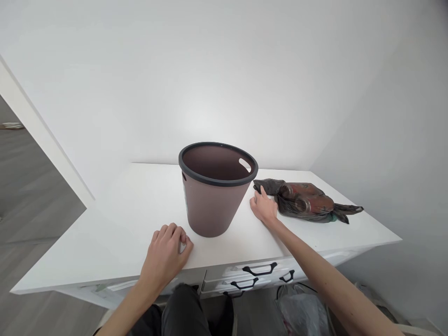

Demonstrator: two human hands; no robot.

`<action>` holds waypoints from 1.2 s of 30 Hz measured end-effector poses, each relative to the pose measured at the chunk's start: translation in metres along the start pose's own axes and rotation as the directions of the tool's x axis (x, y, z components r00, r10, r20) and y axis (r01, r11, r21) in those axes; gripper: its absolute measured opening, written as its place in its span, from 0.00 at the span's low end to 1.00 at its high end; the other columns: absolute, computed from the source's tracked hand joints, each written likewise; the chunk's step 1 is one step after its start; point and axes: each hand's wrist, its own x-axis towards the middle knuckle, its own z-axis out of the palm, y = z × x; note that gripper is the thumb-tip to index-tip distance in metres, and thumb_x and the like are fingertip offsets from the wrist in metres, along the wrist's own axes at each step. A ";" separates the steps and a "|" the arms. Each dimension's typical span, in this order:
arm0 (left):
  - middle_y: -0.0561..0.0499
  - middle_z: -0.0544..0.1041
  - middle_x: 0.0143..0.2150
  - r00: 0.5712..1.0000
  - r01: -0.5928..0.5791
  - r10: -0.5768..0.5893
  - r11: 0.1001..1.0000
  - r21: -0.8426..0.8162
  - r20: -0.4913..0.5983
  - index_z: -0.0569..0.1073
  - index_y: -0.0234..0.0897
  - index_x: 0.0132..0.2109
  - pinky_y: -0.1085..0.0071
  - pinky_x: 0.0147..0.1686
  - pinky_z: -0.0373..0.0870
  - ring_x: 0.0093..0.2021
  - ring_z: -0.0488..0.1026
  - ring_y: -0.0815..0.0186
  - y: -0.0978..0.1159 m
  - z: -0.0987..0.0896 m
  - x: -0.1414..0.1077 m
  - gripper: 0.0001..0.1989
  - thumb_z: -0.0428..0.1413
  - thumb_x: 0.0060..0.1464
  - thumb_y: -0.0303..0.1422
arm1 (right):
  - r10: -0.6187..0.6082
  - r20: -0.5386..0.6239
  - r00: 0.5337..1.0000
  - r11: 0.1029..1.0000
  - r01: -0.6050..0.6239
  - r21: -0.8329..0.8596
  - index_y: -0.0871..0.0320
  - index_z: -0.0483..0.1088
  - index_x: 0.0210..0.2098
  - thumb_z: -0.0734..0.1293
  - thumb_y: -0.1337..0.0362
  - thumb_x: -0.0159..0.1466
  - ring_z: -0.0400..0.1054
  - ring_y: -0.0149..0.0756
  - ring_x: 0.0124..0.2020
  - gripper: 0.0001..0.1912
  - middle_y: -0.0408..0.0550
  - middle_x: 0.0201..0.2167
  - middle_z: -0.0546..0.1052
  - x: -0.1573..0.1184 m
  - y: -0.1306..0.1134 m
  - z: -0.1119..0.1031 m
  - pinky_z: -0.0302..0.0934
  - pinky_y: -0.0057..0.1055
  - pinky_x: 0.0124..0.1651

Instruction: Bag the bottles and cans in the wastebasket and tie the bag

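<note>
A brownish-mauve bin (214, 207) with a dark rim and cut-out handles stands upright on the white tabletop (115, 224). To its right lies a dark, see-through plastic bag (308, 201) with reddish cylindrical items inside and knotted ends. My right hand (263, 205) rests by the bag's left end, its fingers closed on the dark plastic there. My left hand (168, 252) is on the table near the front edge, left of the bin's base, fingers curled together with nothing in them.
White drawers with black handles (259, 269) are below the tabletop. A clear plastic bag (304, 310) sits on the floor under the right side. White walls rise behind the table and at its right.
</note>
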 end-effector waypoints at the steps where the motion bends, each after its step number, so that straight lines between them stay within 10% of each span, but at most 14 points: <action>1: 0.48 0.73 0.35 1.000 0.004 -0.004 1.000 -0.004 0.005 0.61 0.42 0.32 0.57 0.41 0.64 0.36 0.69 0.56 0.001 -0.001 0.000 0.10 0.48 0.64 0.33 | 0.011 0.001 1.000 1.000 -0.011 -0.004 0.56 0.72 0.63 0.52 0.59 0.74 0.79 0.47 0.45 0.26 0.62 0.77 0.54 0.002 -0.001 0.001 0.67 0.42 0.49; 23: 0.48 0.75 0.34 0.999 0.029 -0.029 1.000 -0.010 0.014 0.62 0.42 0.31 0.57 0.42 0.64 0.38 0.72 0.56 0.006 -0.006 -0.004 0.10 0.50 0.63 0.31 | 0.026 -0.009 1.000 0.999 -0.026 0.021 0.54 0.74 0.61 0.52 0.61 0.74 0.77 0.48 0.50 0.26 0.58 0.69 0.69 0.004 -0.001 0.009 0.65 0.41 0.50; 36: 0.47 0.76 0.35 1.000 0.017 -0.016 1.000 0.020 -0.024 0.66 0.42 0.31 0.57 0.43 0.64 0.39 0.73 0.55 0.005 -0.002 -0.010 0.10 0.49 0.63 0.30 | -0.354 -0.070 0.933 0.934 0.356 0.018 0.48 0.67 0.70 0.54 0.63 0.75 0.73 0.43 0.53 0.26 0.45 0.73 0.66 -0.045 0.011 0.016 0.64 0.36 0.56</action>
